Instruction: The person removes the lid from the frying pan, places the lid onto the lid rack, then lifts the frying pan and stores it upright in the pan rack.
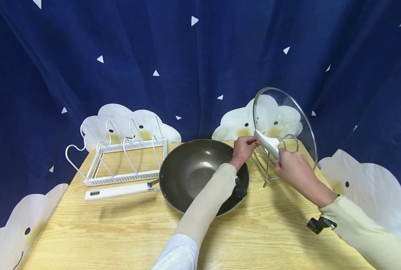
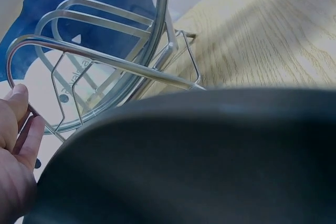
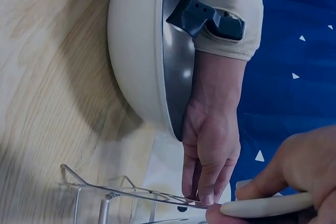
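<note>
My right hand [image 1: 296,168] grips the white handle [image 1: 268,143] of a round glass lid [image 1: 293,108] with a metal rim. The lid stands nearly upright in a small metal wire rack [image 2: 100,59] at the table's right side. My left hand [image 1: 243,149] reaches across the wok and pinches the rack's top wire between thumb and fingers, plainest in the left wrist view. In the right wrist view the left hand [image 3: 212,140] is at the rack's end, close to the lid handle. Beneath the left forearm sits a dark-lined wok [image 1: 197,168], its white handle pointing left.
A white wire rack [image 1: 122,178] with several curved dividers stands at the left, behind the wok handle [image 1: 117,191]. Bare wood of the table [image 1: 119,236] shows in front. A dark blue curtain [image 1: 200,56] with white cloud shapes hangs behind.
</note>
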Demonstrator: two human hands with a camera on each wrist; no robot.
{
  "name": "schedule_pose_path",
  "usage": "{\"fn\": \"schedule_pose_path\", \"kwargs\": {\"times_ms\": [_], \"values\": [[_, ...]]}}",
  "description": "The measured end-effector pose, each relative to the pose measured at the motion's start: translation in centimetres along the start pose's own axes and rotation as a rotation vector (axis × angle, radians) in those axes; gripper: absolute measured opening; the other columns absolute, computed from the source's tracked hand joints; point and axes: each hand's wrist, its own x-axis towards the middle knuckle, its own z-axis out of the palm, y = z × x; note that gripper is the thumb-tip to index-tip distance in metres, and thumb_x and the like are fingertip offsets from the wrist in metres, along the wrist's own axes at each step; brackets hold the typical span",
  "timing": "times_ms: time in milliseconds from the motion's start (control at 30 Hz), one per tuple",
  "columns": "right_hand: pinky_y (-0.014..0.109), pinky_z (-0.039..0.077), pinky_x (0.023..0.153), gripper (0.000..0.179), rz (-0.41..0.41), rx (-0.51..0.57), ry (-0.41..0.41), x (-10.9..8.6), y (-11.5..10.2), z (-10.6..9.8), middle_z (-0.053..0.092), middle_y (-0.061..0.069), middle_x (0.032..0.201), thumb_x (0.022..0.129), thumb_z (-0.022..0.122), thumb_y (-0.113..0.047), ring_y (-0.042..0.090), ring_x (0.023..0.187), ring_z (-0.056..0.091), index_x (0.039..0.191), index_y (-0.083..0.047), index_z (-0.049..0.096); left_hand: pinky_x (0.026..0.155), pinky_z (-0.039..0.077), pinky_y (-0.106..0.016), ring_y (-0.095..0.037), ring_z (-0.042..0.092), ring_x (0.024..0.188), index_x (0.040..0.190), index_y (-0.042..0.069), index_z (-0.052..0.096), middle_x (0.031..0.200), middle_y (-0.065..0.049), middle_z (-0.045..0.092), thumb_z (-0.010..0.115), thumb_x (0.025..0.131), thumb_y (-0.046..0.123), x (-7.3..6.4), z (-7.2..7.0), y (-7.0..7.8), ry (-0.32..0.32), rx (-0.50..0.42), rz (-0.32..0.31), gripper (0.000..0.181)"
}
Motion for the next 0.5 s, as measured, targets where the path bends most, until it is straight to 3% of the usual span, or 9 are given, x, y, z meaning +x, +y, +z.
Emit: {"fn": "schedule_pose_path", "kwargs": {"times_ms": [300,500], "values": [[0.057,0.045,0.047,0.015,0.002,-0.005,0.016,-0.07,-0.7,0.52,0.059,0.026,0.066,0.081,0.062,0.0,0.045,0.054,0.058,0.089,0.01,0.055,0.079,0.049,-0.016,-0.009,0.072,0.085,0.098,0.017,0.084,0.091,0.001,0.079,0.077,0.093,0.022,0.04,-0.11,0.09,0.009,0.061,0.022,0.009],[0.058,0.046,0.047,0.016,-0.008,-0.012,0.012,-0.23,-0.97,0.92,0.059,0.026,0.066,0.082,0.061,0.0,0.046,0.054,0.058,0.092,0.011,0.055,0.077,0.049,-0.018,-0.012,0.07,0.08,0.089,0.013,0.084,0.084,0.0,0.079,0.077,0.091,0.01,0.11,-0.05,0.12,0.026,0.079,0.002,0.007]]}}
